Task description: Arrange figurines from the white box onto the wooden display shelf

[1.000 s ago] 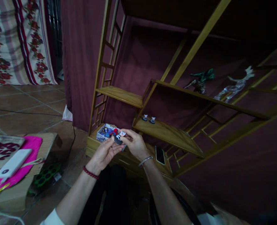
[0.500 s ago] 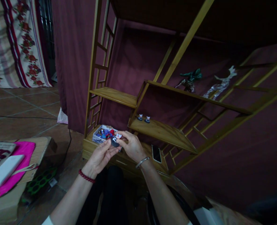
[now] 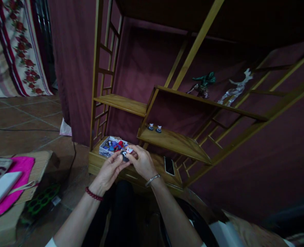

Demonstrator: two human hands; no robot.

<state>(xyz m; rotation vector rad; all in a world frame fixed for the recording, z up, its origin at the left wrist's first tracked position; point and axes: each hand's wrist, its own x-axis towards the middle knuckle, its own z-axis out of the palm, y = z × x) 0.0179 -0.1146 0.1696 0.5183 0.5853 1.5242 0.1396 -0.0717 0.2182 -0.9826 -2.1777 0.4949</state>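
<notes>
A small figurine [image 3: 125, 156] with a dark round base and a white-and-red upper part is between both hands. My left hand [image 3: 112, 169] grips it at the base, thumb on top. My right hand [image 3: 143, 163] pinches the white-and-red upper part from the other side. Just behind the hands, an open white box [image 3: 104, 151] holds several small blue, purple and red pieces. Two similar little figurines, one at the left [image 3: 151, 127] and one beside it [image 3: 158, 129], stand upright on the middle wooden shelf [image 3: 177, 142].
A phone [image 3: 169, 166] lies on the cabinet's lower board. A green figure [image 3: 203, 84] and a clear glass-like figure [image 3: 236, 89] stand on the upper right shelf. At the left, a cardboard-topped surface [image 3: 40, 164] bears a pink cloth [image 3: 25, 168] and a white slab-like object [image 3: 2, 190].
The view has shifted slightly, so the cabinet sits a little further left. Both hands still hold the figurine in nearly the same pose.
</notes>
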